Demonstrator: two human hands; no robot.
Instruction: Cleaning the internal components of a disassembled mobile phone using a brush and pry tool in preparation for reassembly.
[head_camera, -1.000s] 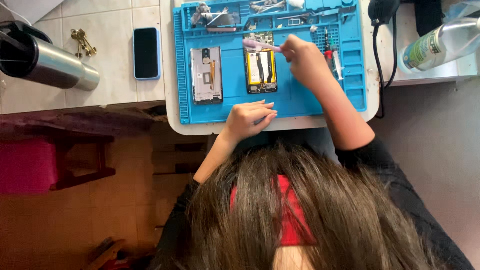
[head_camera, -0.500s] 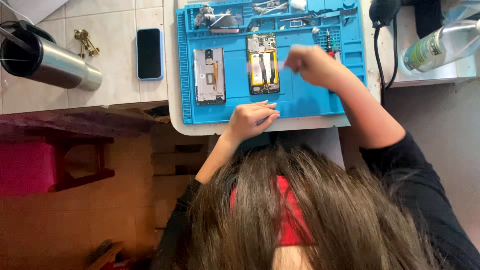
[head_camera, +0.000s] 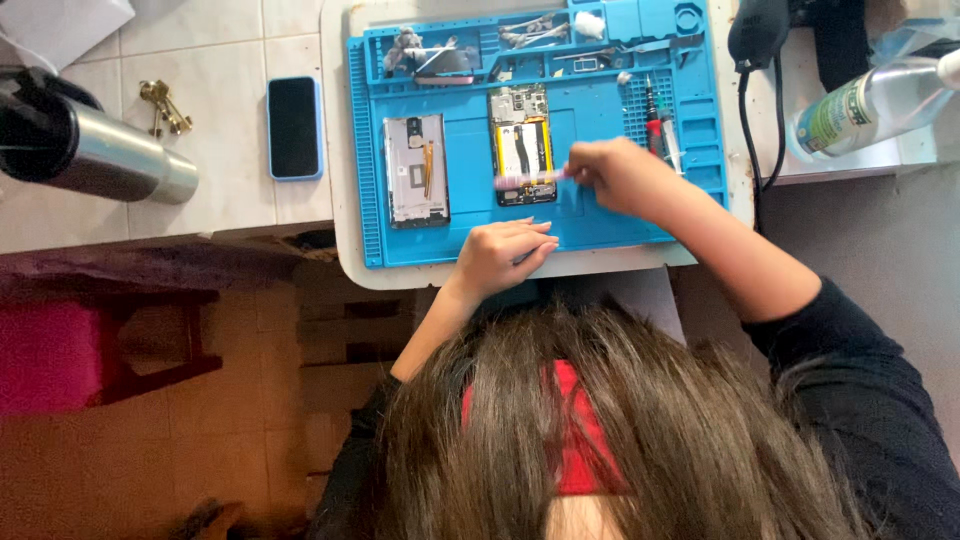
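My right hand (head_camera: 622, 176) is closed on a thin pink tool (head_camera: 530, 180). The tool's tip lies over the near end of an opened phone (head_camera: 521, 140), whose yellow-edged battery shows. That phone lies on a blue repair mat (head_camera: 600, 225). Beside it on the left is a grey phone frame (head_camera: 415, 170) with an orange ribbon cable. My left hand (head_camera: 500, 255) rests palm down on the mat's near edge, fingers stretched out, holding nothing that I can see.
Small tools and parts (head_camera: 530, 35) fill the mat's far trays, and screwdrivers (head_camera: 660, 125) lie at its right. On the tiled counter to the left are a blue-cased phone (head_camera: 294, 127), keys (head_camera: 165, 105) and a steel flask (head_camera: 110, 155). A clear bottle (head_camera: 870, 100) lies at right.
My right hand has drawn the pink tool from the far end of the opened phone down to its near end. My left hand has stayed on the mat's edge.
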